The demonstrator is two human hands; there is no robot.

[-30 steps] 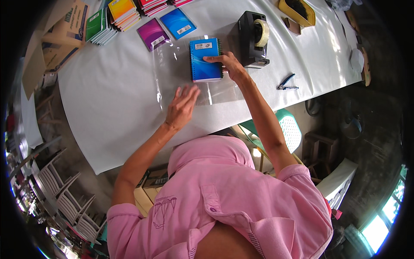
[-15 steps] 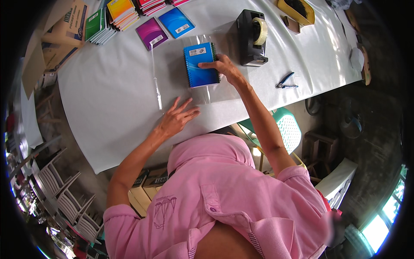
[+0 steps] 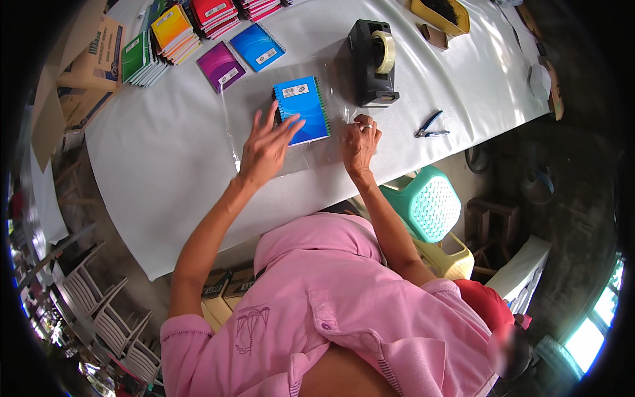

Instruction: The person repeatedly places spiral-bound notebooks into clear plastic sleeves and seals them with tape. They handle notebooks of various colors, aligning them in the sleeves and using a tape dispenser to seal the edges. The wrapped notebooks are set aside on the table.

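On the pale surface in front of you, the blue notebook lies flat on a clear plastic sheet, left of the black tape dispenser and nearer to you than the purple notebook. Coils show along both its long sides, so you probably have a small stack there. Your left hand is spread, gripping nothing, its fingers over the notebook's left side; you cannot tell whether they press down. Your right hand has its fingers curled in and seems to pinch the sheet's right-hand part, just beside the notebook.

Expect the notebook to feel fairly light and stiff, with a smooth cover that may slide on the plastic; hold it across its long sides, without crushing the coils. The sheet should be thin, limp and slippery, best taken by an edge. The notebook's long axis runs away from you, its far end leaning slightly left, with the white label at that end.
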